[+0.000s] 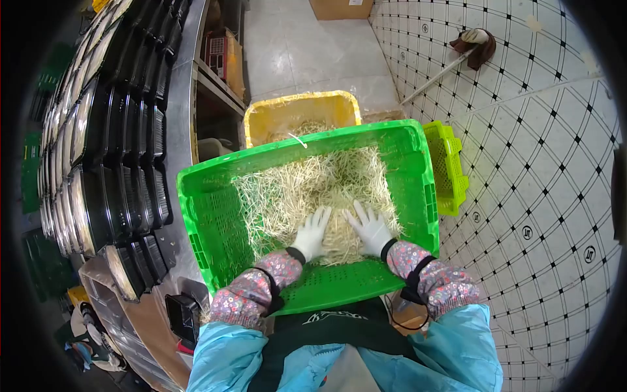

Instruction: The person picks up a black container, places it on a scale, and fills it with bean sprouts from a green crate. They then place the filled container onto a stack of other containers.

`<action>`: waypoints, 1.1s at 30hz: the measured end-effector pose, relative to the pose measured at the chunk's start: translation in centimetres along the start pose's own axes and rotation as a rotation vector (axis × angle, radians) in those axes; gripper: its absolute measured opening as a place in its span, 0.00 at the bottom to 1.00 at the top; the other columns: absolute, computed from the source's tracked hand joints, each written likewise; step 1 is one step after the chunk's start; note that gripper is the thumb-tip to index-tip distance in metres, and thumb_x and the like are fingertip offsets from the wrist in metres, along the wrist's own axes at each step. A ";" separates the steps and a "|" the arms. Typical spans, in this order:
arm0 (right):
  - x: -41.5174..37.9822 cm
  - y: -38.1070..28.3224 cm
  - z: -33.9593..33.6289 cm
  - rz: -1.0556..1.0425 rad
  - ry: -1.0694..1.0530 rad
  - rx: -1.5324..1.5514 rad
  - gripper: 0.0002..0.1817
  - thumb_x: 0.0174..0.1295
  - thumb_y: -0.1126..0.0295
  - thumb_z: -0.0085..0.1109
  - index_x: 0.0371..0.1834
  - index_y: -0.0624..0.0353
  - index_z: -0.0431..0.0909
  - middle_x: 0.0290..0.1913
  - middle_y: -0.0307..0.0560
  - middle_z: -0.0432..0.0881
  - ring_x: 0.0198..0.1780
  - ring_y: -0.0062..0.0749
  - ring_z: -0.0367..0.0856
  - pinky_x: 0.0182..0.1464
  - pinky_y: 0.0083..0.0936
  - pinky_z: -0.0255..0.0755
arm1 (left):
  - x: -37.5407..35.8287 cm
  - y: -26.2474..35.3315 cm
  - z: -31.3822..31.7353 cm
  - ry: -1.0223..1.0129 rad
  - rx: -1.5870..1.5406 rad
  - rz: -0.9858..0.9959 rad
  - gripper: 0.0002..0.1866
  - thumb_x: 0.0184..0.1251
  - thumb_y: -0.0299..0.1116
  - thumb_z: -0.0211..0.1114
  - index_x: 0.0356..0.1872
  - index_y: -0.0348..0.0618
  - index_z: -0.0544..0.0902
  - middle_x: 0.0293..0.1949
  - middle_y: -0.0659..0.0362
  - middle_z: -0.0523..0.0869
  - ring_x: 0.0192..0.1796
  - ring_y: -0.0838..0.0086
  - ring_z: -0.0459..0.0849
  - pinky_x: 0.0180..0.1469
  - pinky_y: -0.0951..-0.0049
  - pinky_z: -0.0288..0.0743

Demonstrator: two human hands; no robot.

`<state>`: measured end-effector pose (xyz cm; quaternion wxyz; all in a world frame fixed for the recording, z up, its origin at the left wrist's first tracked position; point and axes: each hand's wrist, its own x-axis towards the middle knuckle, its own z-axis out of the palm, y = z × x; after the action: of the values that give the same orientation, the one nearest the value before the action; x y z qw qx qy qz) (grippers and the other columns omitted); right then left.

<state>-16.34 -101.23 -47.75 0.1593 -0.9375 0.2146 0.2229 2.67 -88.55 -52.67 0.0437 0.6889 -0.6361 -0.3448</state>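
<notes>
A large green perforated crate (339, 286) stands right in front of me, holding a loose mass of thin pale strands (281, 189) that look like sprouts or shredded straw. My left hand (310, 235), in a white glove, lies on the strands near the middle, fingers stretched forward. To its right, my right hand (371, 230), gloved likewise, rests on them with its fingers spread. Between the two hands is a slightly blurred mound of the same strands. Both hands are open, palms down, and their fingertips point toward the far side of the crate.
Behind the crate is a yellow tub (304, 103) with similar strands inside. A yellow-green basket (446, 168) stands to its right. Tall stacks of black plastic trays (121, 137) fill the metal table at left. A long-handled mop (475, 46) lies on the patterned floor.
</notes>
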 end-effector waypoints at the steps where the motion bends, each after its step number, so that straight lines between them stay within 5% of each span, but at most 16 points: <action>1: 0.7 0.6 -0.1 0.001 -0.003 0.002 0.63 0.38 0.54 0.77 0.78 0.46 0.45 0.76 0.64 0.50 0.69 0.63 0.62 0.65 0.60 0.60 | 0.6 -0.2 -0.2 -0.004 -0.002 0.001 0.65 0.40 0.48 0.81 0.76 0.41 0.46 0.72 0.41 0.56 0.70 0.44 0.61 0.68 0.49 0.63; 3: 2.1 2.0 0.5 0.020 0.090 0.304 0.57 0.42 0.58 0.74 0.77 0.48 0.48 0.71 0.63 0.59 0.65 0.61 0.67 0.59 0.49 0.71 | 1.5 -0.5 -0.5 0.030 -0.323 -0.072 0.64 0.42 0.48 0.80 0.76 0.40 0.45 0.70 0.41 0.59 0.65 0.45 0.70 0.64 0.56 0.70; 4: 2.5 2.7 1.0 0.008 0.235 0.311 0.45 0.47 0.62 0.70 0.72 0.50 0.60 0.61 0.59 0.72 0.58 0.55 0.75 0.52 0.40 0.76 | 1.9 -0.3 -0.7 0.024 -0.318 -0.147 0.56 0.44 0.48 0.79 0.73 0.40 0.55 0.61 0.40 0.74 0.55 0.48 0.80 0.58 0.60 0.76; 7: 4.3 3.6 0.4 0.077 0.156 0.478 0.33 0.51 0.64 0.67 0.64 0.49 0.70 0.51 0.55 0.80 0.52 0.50 0.80 0.51 0.40 0.76 | 2.2 -0.2 -1.5 0.057 -0.464 -0.206 0.44 0.45 0.45 0.77 0.65 0.41 0.67 0.46 0.42 0.84 0.45 0.49 0.84 0.52 0.60 0.78; 8: 4.4 3.6 0.5 0.049 0.256 0.456 0.22 0.55 0.61 0.64 0.54 0.48 0.76 0.44 0.51 0.84 0.46 0.49 0.83 0.48 0.41 0.77 | 1.3 1.1 -4.2 0.068 -0.470 -0.226 0.30 0.48 0.39 0.73 0.54 0.41 0.75 0.39 0.42 0.86 0.45 0.50 0.85 0.48 0.58 0.79; 12: 4.5 4.9 -0.7 0.046 0.207 0.343 0.20 0.56 0.54 0.63 0.50 0.48 0.78 0.42 0.53 0.84 0.44 0.51 0.83 0.45 0.43 0.78 | -1.3 -0.9 -5.7 -0.009 -0.330 -0.129 0.24 0.49 0.41 0.71 0.47 0.42 0.77 0.34 0.42 0.86 0.41 0.47 0.85 0.45 0.55 0.79; 15: 4.2 6.6 -4.6 0.350 0.231 0.471 0.21 0.57 0.48 0.63 0.45 0.49 0.79 0.37 0.56 0.85 0.42 0.53 0.84 0.44 0.45 0.78 | -4.4 -1.2 -7.6 0.033 -0.252 -0.142 0.21 0.53 0.41 0.71 0.45 0.43 0.77 0.34 0.44 0.85 0.40 0.49 0.85 0.45 0.56 0.78; 17: 5.2 7.1 -5.2 0.340 0.337 0.520 0.20 0.55 0.53 0.65 0.48 0.48 0.79 0.39 0.55 0.85 0.43 0.52 0.84 0.45 0.44 0.78 | -5.0 0.4 -8.3 -0.053 -0.240 -0.166 0.26 0.48 0.38 0.74 0.51 0.45 0.78 0.40 0.47 0.85 0.44 0.51 0.85 0.46 0.58 0.79; 19: 6.3 5.9 -5.6 0.256 0.387 0.467 0.21 0.53 0.55 0.66 0.50 0.47 0.78 0.41 0.55 0.85 0.44 0.52 0.84 0.45 0.44 0.78 | -4.7 1.6 -6.4 0.114 -0.142 0.117 0.30 0.47 0.34 0.72 0.57 0.46 0.76 0.46 0.49 0.83 0.49 0.54 0.83 0.49 0.59 0.79; 20: 7.0 5.3 -5.8 0.177 0.436 0.413 0.22 0.52 0.58 0.66 0.52 0.46 0.78 0.42 0.54 0.84 0.44 0.51 0.83 0.46 0.43 0.77 | -4.0 3.3 -6.6 0.034 -0.142 0.110 0.37 0.47 0.31 0.71 0.64 0.47 0.71 0.54 0.50 0.80 0.55 0.56 0.80 0.51 0.60 0.78; 23: 8.9 3.5 -4.0 0.137 0.105 0.290 0.39 0.47 0.62 0.71 0.67 0.40 0.68 0.53 0.54 0.79 0.51 0.52 0.80 0.52 0.44 0.76 | -2.1 6.7 -7.2 -0.080 0.078 0.147 0.52 0.40 0.41 0.77 0.72 0.48 0.61 0.64 0.50 0.72 0.64 0.53 0.72 0.60 0.54 0.73; 24: 8.4 3.5 -4.3 0.090 -0.011 0.183 0.52 0.40 0.58 0.76 0.73 0.39 0.57 0.59 0.55 0.72 0.58 0.53 0.74 0.57 0.49 0.71 | -1.2 6.3 -7.2 -0.077 0.077 0.147 0.52 0.40 0.41 0.77 0.72 0.48 0.61 0.64 0.50 0.72 0.64 0.53 0.72 0.60 0.54 0.73; 26: 7.4 4.0 -5.1 0.114 -0.006 0.161 0.57 0.38 0.57 0.78 0.75 0.39 0.53 0.63 0.54 0.69 0.63 0.53 0.70 0.59 0.51 0.69 | 0.5 4.8 -7.7 0.207 0.009 0.261 0.56 0.37 0.46 0.79 0.73 0.46 0.60 0.68 0.49 0.68 0.68 0.53 0.68 0.66 0.52 0.66; 28: 6.9 4.6 -4.9 0.162 -0.015 0.176 0.70 0.27 0.54 0.83 0.78 0.43 0.45 0.68 0.55 0.63 0.69 0.54 0.62 0.64 0.59 0.61 | 2.9 3.0 -9.0 0.276 -0.029 0.211 0.60 0.36 0.47 0.81 0.74 0.44 0.57 0.73 0.45 0.60 0.74 0.46 0.58 0.72 0.51 0.58; 31: 7.0 5.8 -3.1 0.221 -0.021 0.145 0.67 0.27 0.51 0.83 0.75 0.51 0.50 0.63 0.54 0.67 0.66 0.54 0.65 0.63 0.52 0.63 | 6.9 2.2 -9.3 -0.011 0.095 0.076 0.72 0.27 0.49 0.84 0.77 0.44 0.46 0.77 0.44 0.48 0.77 0.44 0.47 0.72 0.43 0.55; 33: 7.1 6.0 -2.8 0.245 -0.061 0.215 0.63 0.31 0.53 0.82 0.73 0.53 0.53 0.62 0.56 0.68 0.65 0.53 0.67 0.61 0.48 0.67 | 8.8 1.5 -7.7 -0.071 -0.056 0.009 0.74 0.26 0.47 0.85 0.77 0.45 0.43 0.76 0.44 0.47 0.76 0.42 0.49 0.72 0.45 0.57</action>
<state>-12.51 -109.82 -50.08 0.2366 -0.8747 0.3448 0.2448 5.09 -99.68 -49.79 0.0421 0.6721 -0.6303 -0.3864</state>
